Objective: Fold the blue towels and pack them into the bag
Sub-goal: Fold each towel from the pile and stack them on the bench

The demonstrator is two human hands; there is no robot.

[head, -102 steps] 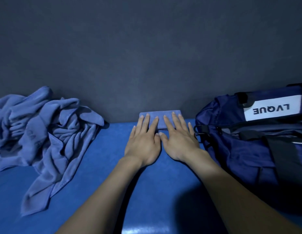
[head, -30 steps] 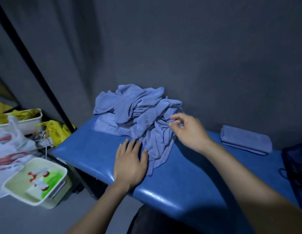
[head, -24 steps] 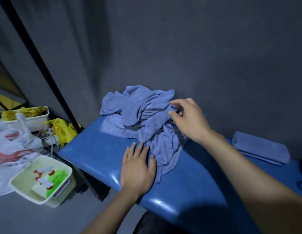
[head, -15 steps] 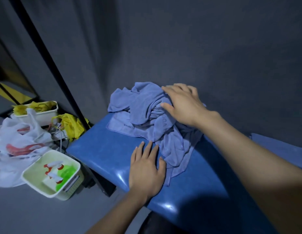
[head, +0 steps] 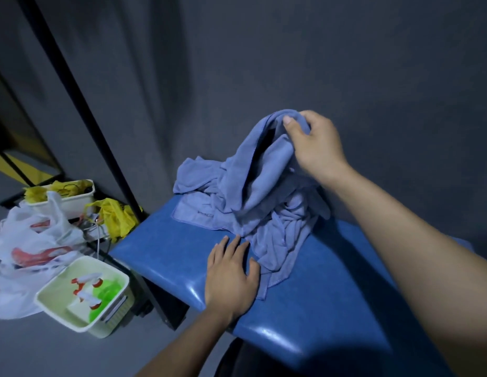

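1. While the left hand (head: 231, 278) stayed flat on the bench (head: 313, 308), fingers straight and holding nothing, its fingertips just touched the pile's near edge.
2. Beyond it, the pile (head: 264, 213) of loose towels still lay crumpled on the bench's far end.
3. Farthest off, the right hand (head: 315, 145) had gone from resting on the heap half a second back to gripping one towel (head: 266, 161) and hoisting it clear.
4. That looked like the next towel being singled out for folding; the bag was out of view.
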